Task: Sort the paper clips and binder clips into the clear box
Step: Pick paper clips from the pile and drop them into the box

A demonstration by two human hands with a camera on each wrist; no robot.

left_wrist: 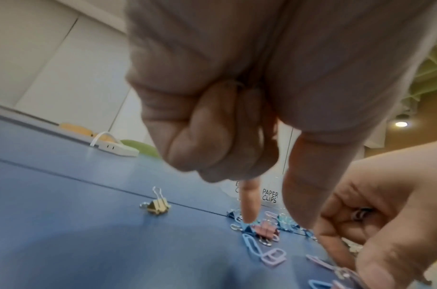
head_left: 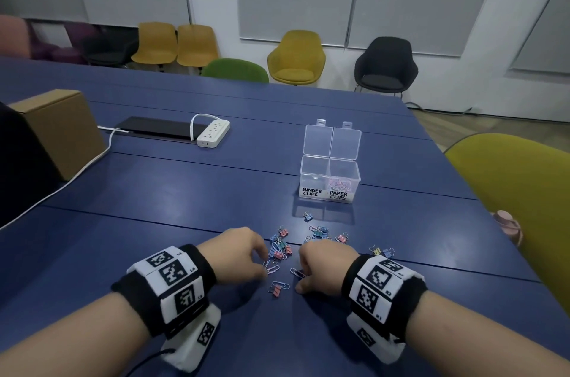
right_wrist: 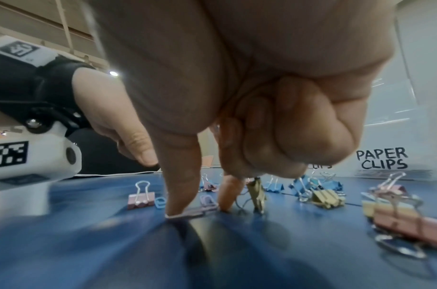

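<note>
Pinching with thumb and forefinger, the right hand closes on a lilac paper clip lying flat on the blue table, while the left hand, fingers curled, reaches a blue paper clip without plainly holding it. To do this well, I judge each fingertip should slide under the wire to lift it clear of the binder clips scattered at 12 o'clock. At 1 o'clock the clear box stands open: its right "PAPER CLIPS" compartment holds pink clips, and its left "BINDER CLIPS" compartment looks empty.
</note>
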